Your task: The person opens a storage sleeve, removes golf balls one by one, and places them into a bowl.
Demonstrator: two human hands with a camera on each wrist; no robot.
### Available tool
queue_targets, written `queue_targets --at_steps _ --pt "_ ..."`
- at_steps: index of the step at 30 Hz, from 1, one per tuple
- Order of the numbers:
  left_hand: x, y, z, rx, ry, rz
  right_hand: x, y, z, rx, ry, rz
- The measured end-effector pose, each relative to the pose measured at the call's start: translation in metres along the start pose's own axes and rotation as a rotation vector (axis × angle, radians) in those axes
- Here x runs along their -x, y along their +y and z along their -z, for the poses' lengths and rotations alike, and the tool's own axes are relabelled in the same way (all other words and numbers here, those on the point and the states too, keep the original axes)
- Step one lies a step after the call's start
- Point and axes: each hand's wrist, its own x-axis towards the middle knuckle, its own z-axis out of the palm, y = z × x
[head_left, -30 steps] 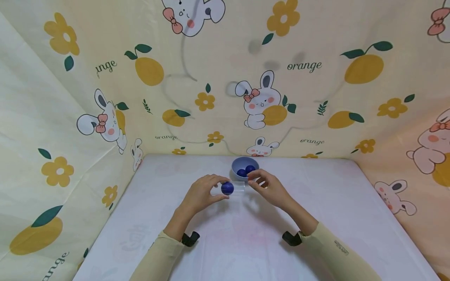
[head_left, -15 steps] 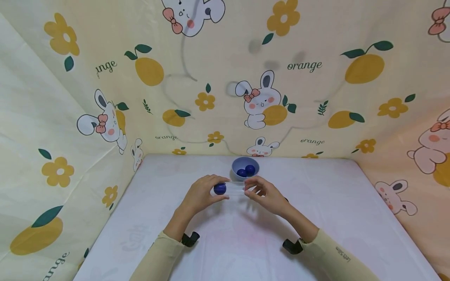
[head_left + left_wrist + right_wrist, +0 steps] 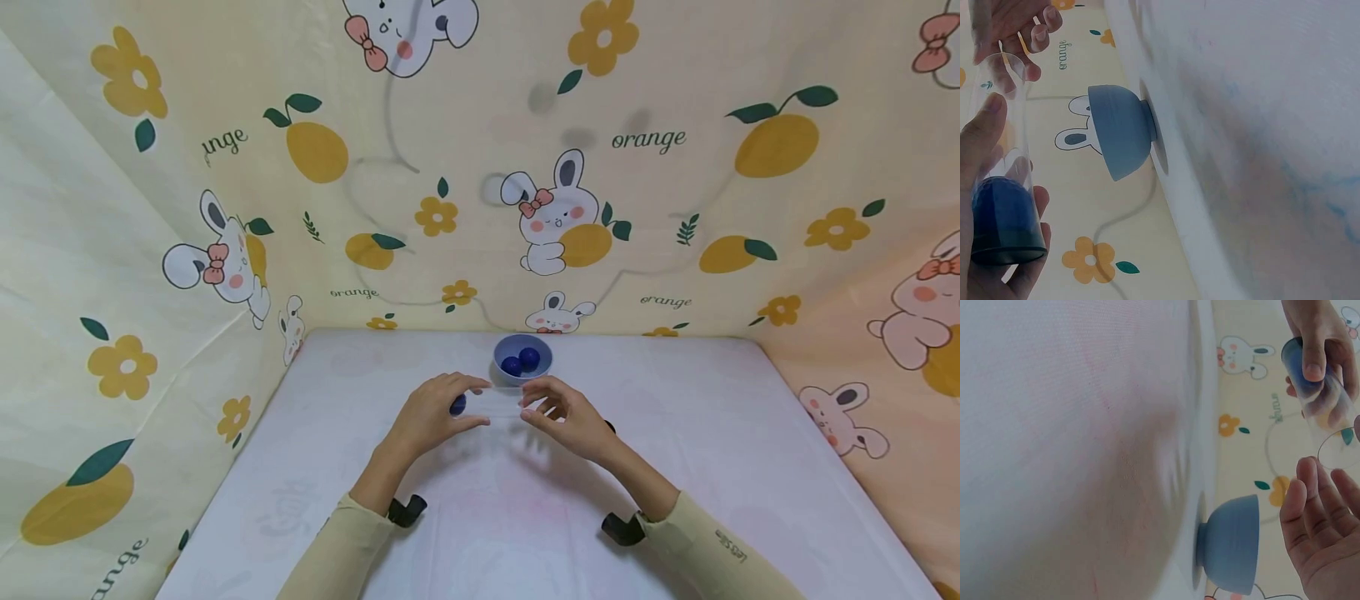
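My left hand (image 3: pixel 431 414) grips a clear tube (image 3: pixel 504 402), which lies nearly level in the head view. Inside its closed end is a dark blue ball (image 3: pixel 1004 212), partly hidden by the fingers in the head view. My right hand (image 3: pixel 572 417) is at the tube's other, open end, thumb and fingers on either side of the rim (image 3: pixel 1329 465); the fingertips appear to touch it. Behind the hands stands a blue bowl (image 3: pixel 501 343) with two dark blue balls (image 3: pixel 529 358) in it. Only the bowl's outside shows in both wrist views.
A white-covered table (image 3: pixel 660 400) lies under the hands. Patterned cloth walls (image 3: pixel 465 125) with rabbits and oranges rise behind and at both sides. Dark wrist-worn devices (image 3: pixel 407 510) sit below the cuffs.
The ball has slid left along the tube to its closed end, under the left fingers. My right hand has moved from just past the open end onto the rim. The left hand stays put.
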Motion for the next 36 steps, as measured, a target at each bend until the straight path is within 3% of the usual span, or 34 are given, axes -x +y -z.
queue_targets --at_steps 16,36 --pt "-0.0015 0.0024 0.0029 -0.035 -0.054 0.032 -0.0009 0.0063 -0.004 0.006 -0.012 -0.047" --pt "0.0015 -0.0001 0.0032 -0.041 -0.046 0.034 -0.0024 0.0023 -0.0049 0.0 -0.018 -0.038"
